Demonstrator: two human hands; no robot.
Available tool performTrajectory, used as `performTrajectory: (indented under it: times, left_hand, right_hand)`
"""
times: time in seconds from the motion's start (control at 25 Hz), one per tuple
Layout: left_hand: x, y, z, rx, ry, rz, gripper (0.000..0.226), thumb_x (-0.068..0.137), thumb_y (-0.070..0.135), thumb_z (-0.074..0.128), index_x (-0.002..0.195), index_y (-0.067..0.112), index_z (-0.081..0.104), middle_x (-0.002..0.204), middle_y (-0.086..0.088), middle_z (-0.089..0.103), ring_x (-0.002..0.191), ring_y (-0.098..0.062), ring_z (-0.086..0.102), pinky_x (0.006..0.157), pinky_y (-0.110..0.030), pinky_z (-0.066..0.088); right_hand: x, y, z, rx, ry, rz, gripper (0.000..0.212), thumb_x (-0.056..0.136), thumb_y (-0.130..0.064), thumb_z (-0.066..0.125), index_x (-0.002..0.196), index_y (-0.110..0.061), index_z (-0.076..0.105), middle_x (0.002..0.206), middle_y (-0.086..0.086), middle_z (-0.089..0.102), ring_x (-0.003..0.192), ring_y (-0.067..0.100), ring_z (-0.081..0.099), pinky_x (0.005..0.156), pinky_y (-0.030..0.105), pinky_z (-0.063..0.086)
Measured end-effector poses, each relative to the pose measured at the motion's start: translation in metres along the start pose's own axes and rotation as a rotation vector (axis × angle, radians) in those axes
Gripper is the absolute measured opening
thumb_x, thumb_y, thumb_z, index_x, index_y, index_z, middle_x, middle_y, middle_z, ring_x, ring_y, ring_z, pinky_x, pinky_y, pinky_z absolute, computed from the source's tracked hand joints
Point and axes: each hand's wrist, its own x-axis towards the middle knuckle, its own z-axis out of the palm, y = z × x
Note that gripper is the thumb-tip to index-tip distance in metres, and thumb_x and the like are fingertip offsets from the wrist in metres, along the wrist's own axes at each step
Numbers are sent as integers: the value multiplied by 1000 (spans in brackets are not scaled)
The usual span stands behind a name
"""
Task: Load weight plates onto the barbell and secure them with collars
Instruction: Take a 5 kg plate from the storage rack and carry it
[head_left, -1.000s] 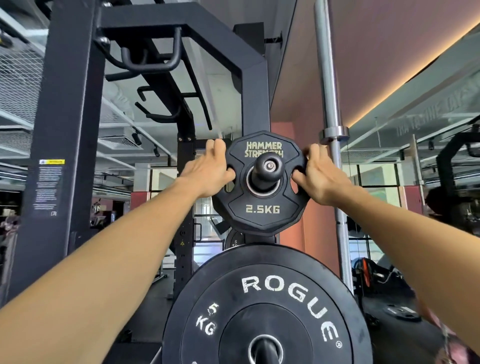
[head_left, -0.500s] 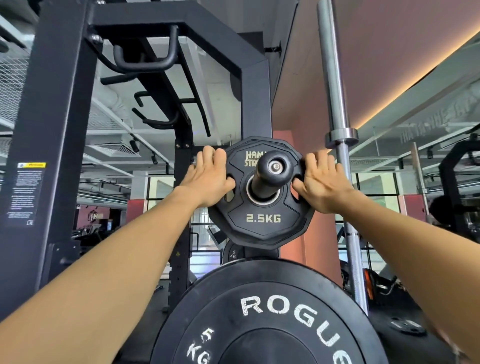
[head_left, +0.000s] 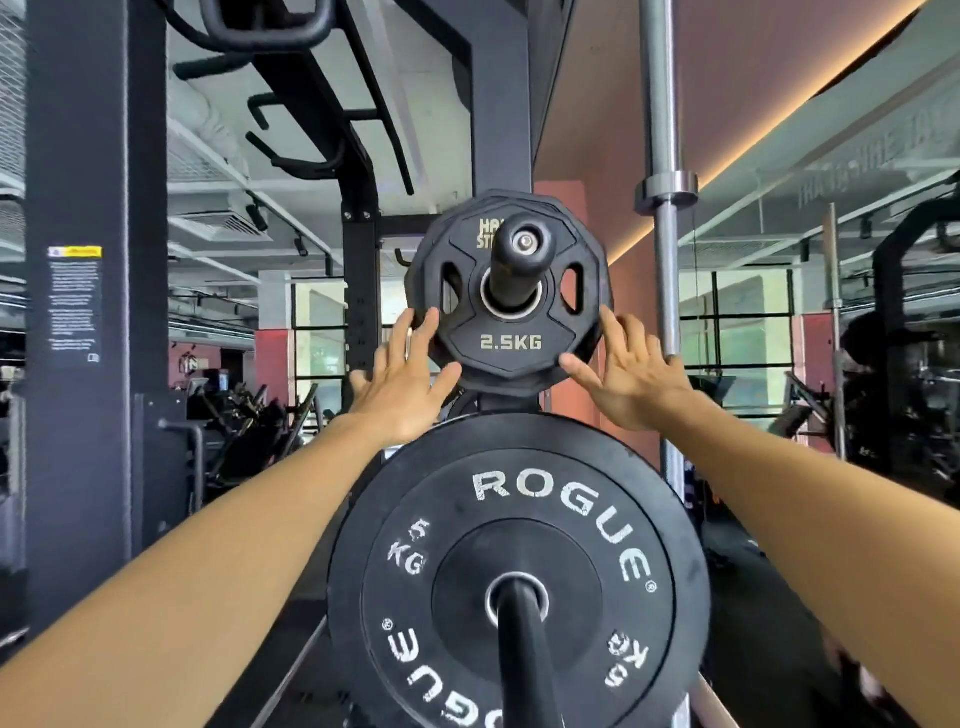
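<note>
Weight plate, black twelve-sided rubber-coated disc marked 2.5KG (head_left: 511, 343): seated on a black storage peg (head_left: 519, 257) of the dark steel rack (head_left: 501, 104), at 12 o'clock in the view.

Change noted: half a second ago both hands gripped the plate through its side slots; now the fingers are out of the slots. Left hand (head_left: 402, 384), at 8 o'clock of the plate, is spread flat with fingertips touching the rim. Right hand (head_left: 626, 376), at 4 o'clock, is likewise spread, thumb and fingertips against the lower edge. Neither grasps anything.

Reading: the plate looks parked on storage, not carried toward a bar, so this one is probably not being loaded yet.

Holders and contents: upper peg carries the 2.5KG plate. Lower peg (head_left: 524, 654), at 6 o'clock, carries a round black bumper plate lettered ROGUE 5KG (head_left: 519, 519). Silver steel barbell (head_left: 662, 156) stands upright at 1 o'clock, its sleeve bare where visible. No collars in view.
</note>
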Motion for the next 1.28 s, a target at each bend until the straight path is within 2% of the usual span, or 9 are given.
performTrajectory:
  times: [0.16, 0.28, 0.36, 0.44, 0.52, 0.64, 0.72, 0.92, 1.28]
  left_hand:
    - [-58, -42, 41, -89, -180, -190, 117, 75, 73, 66, 152, 45, -18, 164, 11, -17, 153, -28, 4, 118, -60, 10]
    - [-84, -80, 68, -249, -225, -313, 153, 43, 80, 79, 152, 41, -21, 166, 4, -7, 153, -23, 11, 122, -52, 17]
    - [-93, -99, 84, -359, -196, -381, 160, 38, 72, 88, 154, 36, -15, 166, 0, 8, 151, -22, 20, 121, -47, 24]
    - [-97, -107, 98, -389, -153, -414, 150, 43, 58, 95, 155, 27, 0, 160, -3, 23, 145, -23, 30, 119, -46, 29]
    - [-98, -111, 110, -365, -90, -414, 125, 46, 52, 97, 140, 19, 20, 144, -5, 36, 133, -24, 41, 111, -46, 37]
    - [-99, -111, 113, -342, -63, -413, 100, 49, 50, 96, 114, 17, 28, 125, -1, 42, 118, -22, 46, 96, -40, 42]
    - [-99, -112, 111, -342, -72, -407, 98, 50, 50, 96, 113, 17, 29, 124, 0, 44, 115, -21, 46, 92, -37, 41]
    - [-112, -112, 110, -371, -33, -400, 103, 44, 54, 97, 113, 18, 29, 126, -1, 47, 118, -22, 49, 100, -43, 44]
    - [-145, -96, 81, -330, -58, -417, 111, 40, 63, 93, 119, 20, 28, 133, -3, 45, 124, -24, 47, 104, -50, 43]
  right_hand:
    - [-59, 35, 55, 60, -250, 164, 125, 67, -90, 44, 153, -26, -21, 160, 9, 7, 145, 34, 17, 112, 58, 25]
    - [-86, 59, 89, 209, -321, 298, 147, 52, -80, 72, 152, -26, -21, 159, 16, 7, 146, 39, 14, 116, 56, 22]
    - [-92, 72, 106, 339, -302, 345, 152, 46, -68, 84, 154, -27, -14, 157, 19, 10, 145, 40, 17, 117, 55, 22]
    - [-92, 79, 118, 453, -225, 382, 151, 33, -66, 90, 151, -25, 6, 151, 16, 26, 140, 37, 32, 113, 53, 32]
    - [-87, 84, 126, 546, -153, 427, 136, 21, -65, 92, 132, -18, 28, 134, 8, 49, 126, 30, 49, 105, 47, 44]
    - [-82, 84, 126, 594, -152, 450, 115, 31, -51, 97, 122, -17, 37, 120, 1, 57, 111, 23, 55, 96, 43, 50]
    - [-82, 82, 122, 583, -157, 458, 112, 35, -47, 98, 126, -18, 38, 115, -2, 55, 105, 21, 54, 93, 44, 53]
    - [-92, 73, 112, 597, -108, 428, 101, 43, -40, 99, 120, -16, 38, 106, -3, 51, 98, 21, 53, 90, 41, 52]
    - [-130, 67, 83, 638, -74, 414, 94, 44, -40, 98, 113, -17, 38, 109, -4, 54, 100, 18, 51, 85, 32, 45]
